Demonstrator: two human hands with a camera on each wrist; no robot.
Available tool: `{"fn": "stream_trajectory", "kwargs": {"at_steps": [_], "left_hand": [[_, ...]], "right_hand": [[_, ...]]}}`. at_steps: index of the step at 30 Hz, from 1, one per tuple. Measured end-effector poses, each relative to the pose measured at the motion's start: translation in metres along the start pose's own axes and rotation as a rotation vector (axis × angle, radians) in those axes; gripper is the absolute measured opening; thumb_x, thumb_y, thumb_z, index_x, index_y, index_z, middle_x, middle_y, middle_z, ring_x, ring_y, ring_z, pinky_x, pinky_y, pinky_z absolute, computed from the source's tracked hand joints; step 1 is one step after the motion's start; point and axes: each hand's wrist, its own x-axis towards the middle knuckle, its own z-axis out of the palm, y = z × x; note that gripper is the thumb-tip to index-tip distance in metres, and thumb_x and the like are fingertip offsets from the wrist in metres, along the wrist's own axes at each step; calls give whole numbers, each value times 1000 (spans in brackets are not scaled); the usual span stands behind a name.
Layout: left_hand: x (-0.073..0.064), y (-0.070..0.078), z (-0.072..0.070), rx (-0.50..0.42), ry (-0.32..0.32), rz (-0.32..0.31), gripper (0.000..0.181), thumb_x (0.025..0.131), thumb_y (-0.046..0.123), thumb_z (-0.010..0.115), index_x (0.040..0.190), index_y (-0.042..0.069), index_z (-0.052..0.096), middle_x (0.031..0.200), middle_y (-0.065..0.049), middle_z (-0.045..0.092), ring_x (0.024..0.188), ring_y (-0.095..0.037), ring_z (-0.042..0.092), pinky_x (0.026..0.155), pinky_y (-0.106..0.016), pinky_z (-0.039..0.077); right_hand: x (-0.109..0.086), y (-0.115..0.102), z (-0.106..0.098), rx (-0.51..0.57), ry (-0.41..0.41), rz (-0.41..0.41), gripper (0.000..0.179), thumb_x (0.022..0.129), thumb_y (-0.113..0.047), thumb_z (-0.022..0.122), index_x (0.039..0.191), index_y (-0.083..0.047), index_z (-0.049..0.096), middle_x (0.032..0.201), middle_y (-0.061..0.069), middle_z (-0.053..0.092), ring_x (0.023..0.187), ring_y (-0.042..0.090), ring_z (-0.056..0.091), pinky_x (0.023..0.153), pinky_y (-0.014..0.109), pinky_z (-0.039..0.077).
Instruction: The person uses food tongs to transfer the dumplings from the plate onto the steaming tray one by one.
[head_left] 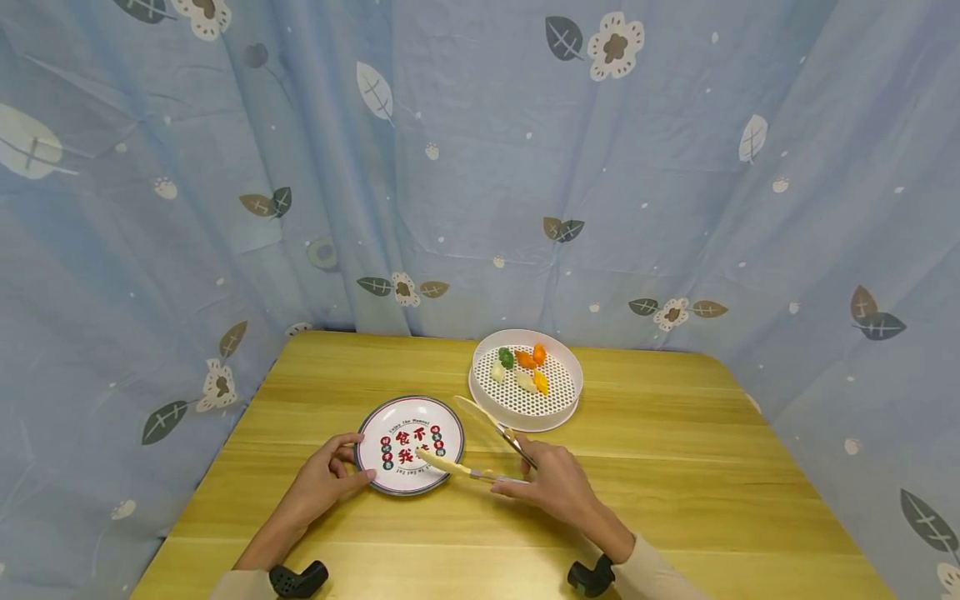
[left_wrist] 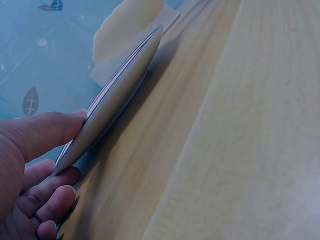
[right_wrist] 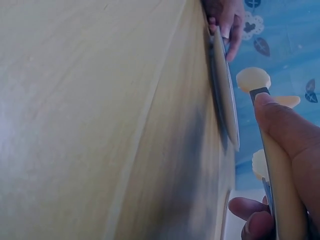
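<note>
My left hand point(head_left: 327, 475) holds the left edge of a round white plate point(head_left: 408, 408) with red characters and a dark rim. In the left wrist view the thumb lies over the rim of the plate point(left_wrist: 115, 95), with fingers at its underside and the plate tilted up slightly. My right hand point(head_left: 555, 483) grips tongs point(head_left: 480, 475) with pale, flat tips and metal sections. The tongs are spread apart with nothing between them. Their lower tip overlaps the plate's middle; the upper one points toward the white basket.
A round white basket point(head_left: 555, 404) with a perforated bottom stands behind the tongs. Inside lie a green piece point(head_left: 506, 358), orange pieces point(head_left: 539, 354), a yellow piece point(head_left: 541, 382) and pale pieces point(head_left: 498, 372). Behind the wooden table point(head_left: 675, 467) hangs a blue patterned curtain point(head_left: 480, 167).
</note>
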Motion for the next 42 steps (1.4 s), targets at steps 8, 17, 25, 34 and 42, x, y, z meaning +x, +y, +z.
{"fn": "stream_trajectory", "kwargs": {"at_steps": [8, 17, 25, 34, 42], "left_hand": [[0, 0, 0, 3, -2, 6, 68, 83, 20, 89, 140, 8, 56, 112, -12, 60, 81, -20, 47, 65, -27, 40], [-1, 1, 0, -3, -2, 5, 68, 83, 20, 89, 141, 8, 56, 112, -12, 60, 80, -20, 47, 66, -27, 39], [-1, 1, 0, 3, -2, 0, 66, 83, 19, 88, 140, 8, 56, 112, -12, 60, 81, -20, 47, 65, -27, 40], [0, 2, 1, 21, 10, -8, 67, 83, 19, 89, 139, 7, 56, 111, -12, 61, 81, -20, 47, 64, -27, 39], [-3, 5, 0, 23, 2, -5, 67, 83, 20, 89, 140, 8, 56, 111, -12, 61, 79, -21, 47, 63, -28, 39]], "right_hand": [[1, 3, 8, 8, -19, 19, 53, 74, -66, 82, 82, -19, 60, 67, -6, 56, 59, 3, 43, 53, 23, 37], [1, 3, 9, 13, -26, -2, 52, 75, -67, 81, 82, -19, 62, 69, -8, 57, 59, 3, 43, 52, 23, 38], [1, 2, 8, 31, -64, 3, 52, 76, -68, 80, 88, -19, 66, 70, -9, 57, 60, 2, 43, 52, 23, 37], [4, 2, 7, -18, -115, -5, 57, 78, -72, 76, 97, -19, 67, 74, -10, 55, 61, 4, 43, 53, 25, 36], [2, 0, 7, -133, -142, 12, 90, 74, -80, 71, 136, -15, 68, 97, -6, 60, 79, 9, 51, 63, 30, 45]]}}
